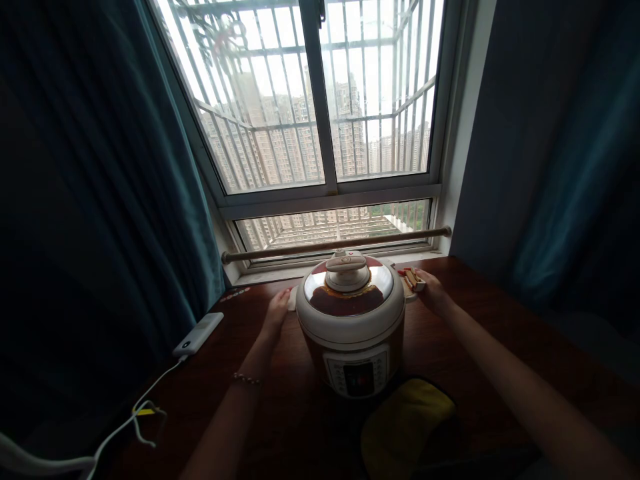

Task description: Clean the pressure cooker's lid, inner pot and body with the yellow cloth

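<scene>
Nearest, one yellow cloth [407,423] with a dark edge is seen on the dark red-brown bench [500,347]. To its left, a white cable [157,385] with a yellow tag [145,412] is joined to one white oblong device [199,333].

Just beyond the cloth, one cooker [350,327] is stood upright mid-bench. Its front is marked with a panel [357,373] of small print, too small to be read; red and green are shown on the dark display. The lid [348,283] is on, so the contents are hidden.

Two hands are placed, one at each side. By the left hand [277,312], the cooker's side is reached near a pale handle; whether its grip is closed cannot be told. By the right hand [431,288], a small tan-and-red object [413,280] is held in a narrow grip beside the other handle.

Farther off, one rod [335,247] is set across the window [325,190]; barred high-rises [285,133] are seen outside.
</scene>
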`<state>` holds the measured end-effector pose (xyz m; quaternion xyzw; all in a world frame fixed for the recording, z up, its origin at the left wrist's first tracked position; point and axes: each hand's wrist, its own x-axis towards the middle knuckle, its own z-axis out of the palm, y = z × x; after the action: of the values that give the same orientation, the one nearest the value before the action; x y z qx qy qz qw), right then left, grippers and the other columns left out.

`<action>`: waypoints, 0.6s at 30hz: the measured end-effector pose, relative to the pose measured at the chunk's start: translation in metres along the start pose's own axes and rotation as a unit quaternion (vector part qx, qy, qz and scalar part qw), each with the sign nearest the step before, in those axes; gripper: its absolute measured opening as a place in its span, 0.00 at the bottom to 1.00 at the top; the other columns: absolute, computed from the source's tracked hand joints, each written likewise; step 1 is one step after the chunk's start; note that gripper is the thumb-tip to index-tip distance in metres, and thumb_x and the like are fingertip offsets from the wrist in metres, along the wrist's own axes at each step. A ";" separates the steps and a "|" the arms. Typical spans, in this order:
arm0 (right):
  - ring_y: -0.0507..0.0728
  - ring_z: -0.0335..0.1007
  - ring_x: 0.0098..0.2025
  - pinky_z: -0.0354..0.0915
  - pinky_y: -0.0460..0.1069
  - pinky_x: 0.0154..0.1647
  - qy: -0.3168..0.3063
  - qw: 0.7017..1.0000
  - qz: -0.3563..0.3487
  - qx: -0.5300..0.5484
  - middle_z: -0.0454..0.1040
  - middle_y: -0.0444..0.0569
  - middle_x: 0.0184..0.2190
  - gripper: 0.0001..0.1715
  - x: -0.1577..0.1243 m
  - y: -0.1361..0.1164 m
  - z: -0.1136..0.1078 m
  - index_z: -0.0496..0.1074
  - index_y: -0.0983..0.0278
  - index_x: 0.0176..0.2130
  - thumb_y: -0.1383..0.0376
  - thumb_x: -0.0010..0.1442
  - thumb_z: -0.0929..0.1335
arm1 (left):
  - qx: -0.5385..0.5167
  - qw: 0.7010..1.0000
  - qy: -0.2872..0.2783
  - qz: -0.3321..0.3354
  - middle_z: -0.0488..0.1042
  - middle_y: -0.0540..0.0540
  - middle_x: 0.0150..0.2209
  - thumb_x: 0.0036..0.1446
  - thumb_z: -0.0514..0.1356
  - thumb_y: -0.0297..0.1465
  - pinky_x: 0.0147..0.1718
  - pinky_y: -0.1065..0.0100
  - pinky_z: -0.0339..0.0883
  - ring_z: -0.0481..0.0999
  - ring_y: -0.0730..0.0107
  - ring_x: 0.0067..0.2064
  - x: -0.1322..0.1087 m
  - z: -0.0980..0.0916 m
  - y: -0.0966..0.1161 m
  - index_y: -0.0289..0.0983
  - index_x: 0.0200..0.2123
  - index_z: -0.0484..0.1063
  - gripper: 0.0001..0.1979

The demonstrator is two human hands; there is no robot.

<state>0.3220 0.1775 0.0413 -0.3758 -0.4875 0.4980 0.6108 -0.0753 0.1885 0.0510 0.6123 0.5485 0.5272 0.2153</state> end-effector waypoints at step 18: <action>0.63 0.71 0.44 0.66 0.53 0.44 0.125 0.972 -0.017 -0.198 0.78 0.51 0.36 0.19 0.012 -0.007 0.025 0.76 0.66 0.36 0.56 0.46 0.69 | -0.158 0.969 0.143 -0.126 0.71 0.40 0.43 0.48 0.54 0.36 0.44 0.61 0.66 0.72 0.59 0.45 -0.010 0.026 -0.033 0.34 0.43 0.68 0.19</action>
<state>0.3001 0.1873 0.0566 -0.5403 -0.5027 0.3298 0.5888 -0.0653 0.1982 0.0096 0.4144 0.5563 0.6577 0.2936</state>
